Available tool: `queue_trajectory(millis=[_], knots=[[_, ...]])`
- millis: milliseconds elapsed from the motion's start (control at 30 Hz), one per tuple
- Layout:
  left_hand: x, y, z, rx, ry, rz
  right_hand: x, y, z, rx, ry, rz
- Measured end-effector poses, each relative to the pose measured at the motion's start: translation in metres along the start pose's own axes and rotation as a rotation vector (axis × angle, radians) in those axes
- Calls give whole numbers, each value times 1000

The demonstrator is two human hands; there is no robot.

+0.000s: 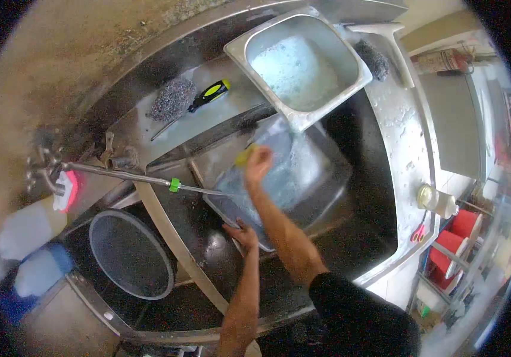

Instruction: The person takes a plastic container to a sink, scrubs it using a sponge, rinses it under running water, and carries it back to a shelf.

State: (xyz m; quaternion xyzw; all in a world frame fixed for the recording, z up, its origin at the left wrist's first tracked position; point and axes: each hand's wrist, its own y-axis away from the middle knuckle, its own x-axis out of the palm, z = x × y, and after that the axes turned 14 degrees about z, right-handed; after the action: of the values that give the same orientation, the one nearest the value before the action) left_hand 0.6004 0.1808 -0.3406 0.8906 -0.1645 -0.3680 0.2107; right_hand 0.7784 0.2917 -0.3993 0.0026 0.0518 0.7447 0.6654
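Observation:
A wet, soapy, grey rectangular tray (321, 178) lies tilted in the sink; I cannot tell whether it is metal or clear plastic. My left hand (243, 235) grips its near left edge, fingers curled at the rim. Over the tray's left part, my right hand (258, 163) is closed on a yellow sponge (244, 156), mostly hidden by the fingers. From the left, a tap spout (118, 173) with a green fitting (174, 185) reaches in, and water runs from it onto the tray.
Behind stands a steel pan (236, 49) of suds. On the back ledge lie a scouring pad (173, 100) and a black-and-yellow-handled screwdriver (209, 95). A round mesh strainer (130, 254) sits in the left basin. Scissors (418, 232) and a jar (437, 201) are at right.

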Motion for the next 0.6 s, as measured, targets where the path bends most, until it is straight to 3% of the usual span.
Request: queue_trajectory(millis=[33, 100, 133, 200, 233, 300, 367, 400, 433, 467, 500, 533, 600], knots=[[12, 15, 24, -28, -18, -16, -5, -27, 5, 12, -27, -166], [18, 47, 41, -59, -48, -27, -21, -59, 24, -75, -69, -51], [12, 64, 22, 46, -154, -18, -29, -67, 25, -105, -85, -13], [7, 78, 2, 145, -244, -16, -37, -72, -18, -186, 92, 293], [5, 86, -1, 22, -202, 114, -52, -53, -28, -231, 168, 458], [2, 93, 13, -95, -153, 239, -73, -15, -15, 39, 529, 771], [-1, 80, 55, 75, -494, 205, -76, 2, 24, 132, 667, 786], [-14, 72, 27, 81, -500, 201, -75, 5, 34, 234, 810, 788], [-34, 60, -33, 164, -291, -19, -67, -2, 25, 238, 798, 781], [-47, 42, -77, 245, -82, -233, -54, -15, 1, 319, 710, 602], [-56, 18, -93, 340, -168, -153, -42, -24, -15, 403, 622, 424], [-64, -4, -101, 429, -254, -70, -30, -27, -24, 424, 611, 421], [-54, -49, -94, 402, -561, 112, -14, -36, -21, 117, 360, 186]])
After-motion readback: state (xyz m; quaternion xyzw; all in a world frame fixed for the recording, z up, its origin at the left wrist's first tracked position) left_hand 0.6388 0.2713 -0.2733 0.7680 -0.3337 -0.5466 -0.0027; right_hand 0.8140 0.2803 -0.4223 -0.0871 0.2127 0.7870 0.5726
